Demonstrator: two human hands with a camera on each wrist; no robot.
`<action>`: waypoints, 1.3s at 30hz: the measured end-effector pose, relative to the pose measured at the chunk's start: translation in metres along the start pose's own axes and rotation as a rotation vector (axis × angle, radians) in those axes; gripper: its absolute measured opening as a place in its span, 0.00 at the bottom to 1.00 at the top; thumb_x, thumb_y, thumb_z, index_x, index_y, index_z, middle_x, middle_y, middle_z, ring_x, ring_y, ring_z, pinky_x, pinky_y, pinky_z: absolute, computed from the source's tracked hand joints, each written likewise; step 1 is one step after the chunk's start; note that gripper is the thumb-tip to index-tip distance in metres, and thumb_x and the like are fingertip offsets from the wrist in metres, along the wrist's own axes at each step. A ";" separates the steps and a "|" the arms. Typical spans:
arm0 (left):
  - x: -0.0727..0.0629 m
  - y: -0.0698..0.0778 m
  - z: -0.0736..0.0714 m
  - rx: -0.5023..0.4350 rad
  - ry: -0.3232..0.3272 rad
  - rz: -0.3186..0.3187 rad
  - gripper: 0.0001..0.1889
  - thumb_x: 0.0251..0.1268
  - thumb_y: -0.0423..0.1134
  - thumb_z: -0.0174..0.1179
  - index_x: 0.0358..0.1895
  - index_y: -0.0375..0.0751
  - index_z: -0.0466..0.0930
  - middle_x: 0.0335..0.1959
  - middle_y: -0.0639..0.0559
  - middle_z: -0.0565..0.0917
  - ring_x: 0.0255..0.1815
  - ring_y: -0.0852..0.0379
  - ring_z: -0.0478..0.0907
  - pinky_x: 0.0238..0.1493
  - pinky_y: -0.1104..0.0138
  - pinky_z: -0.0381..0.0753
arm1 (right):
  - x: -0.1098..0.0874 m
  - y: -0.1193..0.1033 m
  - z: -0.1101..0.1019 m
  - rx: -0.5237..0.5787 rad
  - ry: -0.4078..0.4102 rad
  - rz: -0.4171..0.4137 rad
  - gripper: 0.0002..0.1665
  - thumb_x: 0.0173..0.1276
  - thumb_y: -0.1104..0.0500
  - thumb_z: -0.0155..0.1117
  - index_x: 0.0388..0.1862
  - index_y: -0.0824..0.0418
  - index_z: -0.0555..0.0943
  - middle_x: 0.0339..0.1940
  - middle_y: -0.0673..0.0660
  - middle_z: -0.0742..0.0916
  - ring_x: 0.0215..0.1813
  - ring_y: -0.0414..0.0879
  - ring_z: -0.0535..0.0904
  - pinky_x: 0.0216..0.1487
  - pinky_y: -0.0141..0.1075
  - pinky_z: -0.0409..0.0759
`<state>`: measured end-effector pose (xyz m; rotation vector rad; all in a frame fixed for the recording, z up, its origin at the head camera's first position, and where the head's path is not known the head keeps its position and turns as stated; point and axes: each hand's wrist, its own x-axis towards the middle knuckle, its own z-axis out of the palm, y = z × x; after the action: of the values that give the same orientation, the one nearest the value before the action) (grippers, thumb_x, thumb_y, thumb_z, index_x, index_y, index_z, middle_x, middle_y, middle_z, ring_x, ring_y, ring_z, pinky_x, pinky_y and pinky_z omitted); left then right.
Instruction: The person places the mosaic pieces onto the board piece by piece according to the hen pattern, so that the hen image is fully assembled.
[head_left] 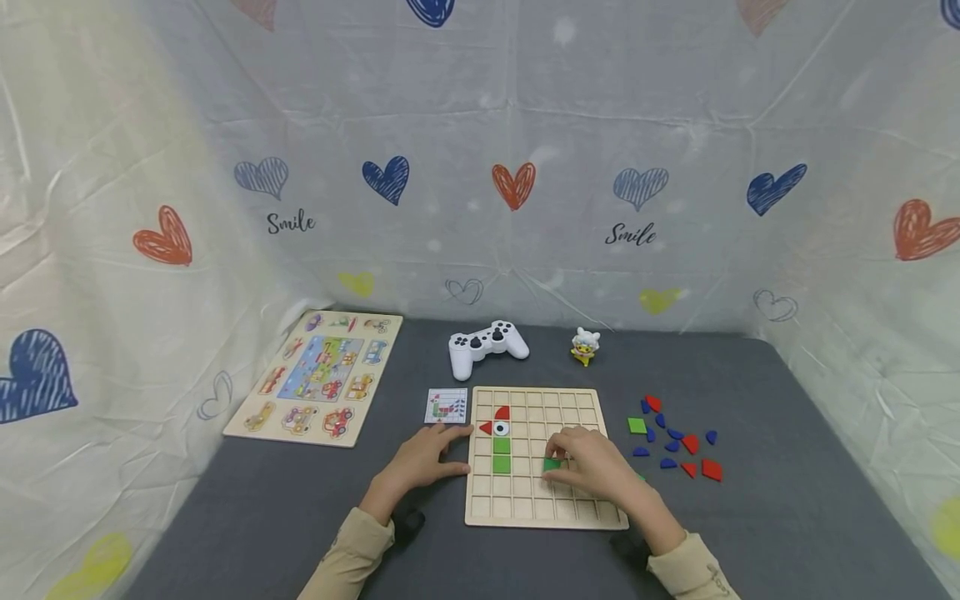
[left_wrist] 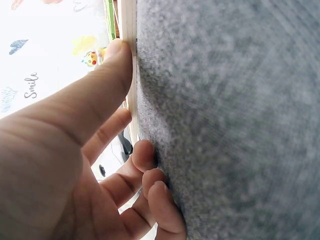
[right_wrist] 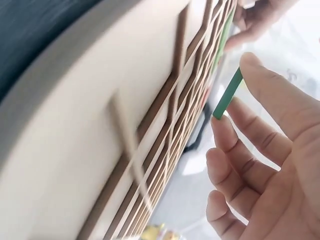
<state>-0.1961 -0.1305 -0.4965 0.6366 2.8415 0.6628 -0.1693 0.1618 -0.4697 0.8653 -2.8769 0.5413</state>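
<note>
The right hand (head_left: 592,462) pinches a green tile (head_left: 552,464) by its edges just above the wooden board (head_left: 543,512), right of two laid green squares (head_left: 501,446), while the left hand (head_left: 422,458), spread, touches the board's left edge.

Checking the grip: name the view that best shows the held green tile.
The right wrist view: the green tile is close up, pinched by the right hand. The head view shows it small, partly covered; the left wrist view, a green sliver that may be another tile.
</note>
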 end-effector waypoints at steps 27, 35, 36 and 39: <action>0.000 0.000 0.001 -0.002 -0.002 -0.008 0.34 0.52 0.57 0.64 0.63 0.53 0.70 0.32 0.53 0.70 0.32 0.57 0.65 0.29 0.62 0.63 | 0.028 -0.039 0.029 0.124 -0.071 0.025 0.15 0.50 0.48 0.74 0.31 0.53 0.80 0.22 0.45 0.76 0.24 0.34 0.67 0.27 0.29 0.66; 0.000 0.000 0.001 -0.007 -0.005 -0.010 0.33 0.52 0.57 0.64 0.63 0.53 0.70 0.32 0.53 0.70 0.33 0.57 0.65 0.30 0.62 0.64 | 0.027 -0.041 0.030 0.203 -0.084 0.052 0.14 0.51 0.50 0.73 0.31 0.54 0.79 0.21 0.46 0.76 0.22 0.34 0.66 0.26 0.29 0.66; 0.000 0.000 0.001 -0.007 -0.005 -0.010 0.33 0.52 0.57 0.64 0.63 0.53 0.70 0.32 0.53 0.70 0.33 0.57 0.65 0.30 0.62 0.64 | 0.027 -0.041 0.029 0.209 -0.084 0.053 0.14 0.52 0.49 0.73 0.31 0.54 0.79 0.21 0.46 0.76 0.22 0.34 0.66 0.25 0.29 0.65; 0.001 0.000 0.001 -0.004 -0.004 -0.008 0.33 0.52 0.57 0.64 0.64 0.53 0.70 0.32 0.53 0.70 0.32 0.57 0.65 0.30 0.62 0.64 | 0.027 -0.041 0.028 0.226 -0.096 0.046 0.14 0.52 0.49 0.72 0.31 0.54 0.79 0.21 0.47 0.76 0.22 0.34 0.66 0.25 0.29 0.66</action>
<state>-0.1965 -0.1302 -0.4973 0.6244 2.8372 0.6648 -0.1687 0.1059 -0.4782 0.8777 -2.9699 0.8661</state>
